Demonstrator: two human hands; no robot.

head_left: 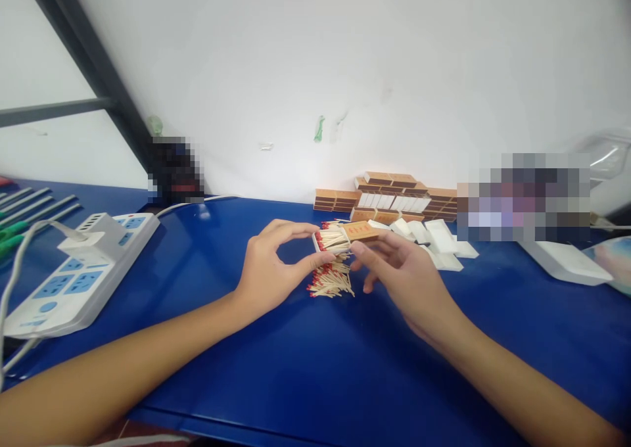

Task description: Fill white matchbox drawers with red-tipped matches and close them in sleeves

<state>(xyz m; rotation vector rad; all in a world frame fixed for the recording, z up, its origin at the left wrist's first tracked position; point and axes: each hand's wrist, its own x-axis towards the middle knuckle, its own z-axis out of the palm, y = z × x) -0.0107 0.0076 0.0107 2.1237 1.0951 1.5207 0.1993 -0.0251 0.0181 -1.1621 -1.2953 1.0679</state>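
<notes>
Between both hands is a matchbox (363,230), its white tray (316,243) partly out of the brown sleeve and full of red-tipped matches. My left hand (271,263) pinches the tray's outer end between thumb and fingers. With thumb on top and fingers behind, my right hand (399,269) grips the sleeve end. A loose heap of matches (331,281) lies on the blue table just below the box. To the right of my right hand are several white matchbox trays (440,236), scattered in a small pile.
Stacked matchboxes (389,187) stand against the wall. At left lies a white power strip (98,269) with cables, beside green-handled rods (29,213). A white box (566,263) sits at right on the blue table (315,375). Two blurred patches hide objects behind.
</notes>
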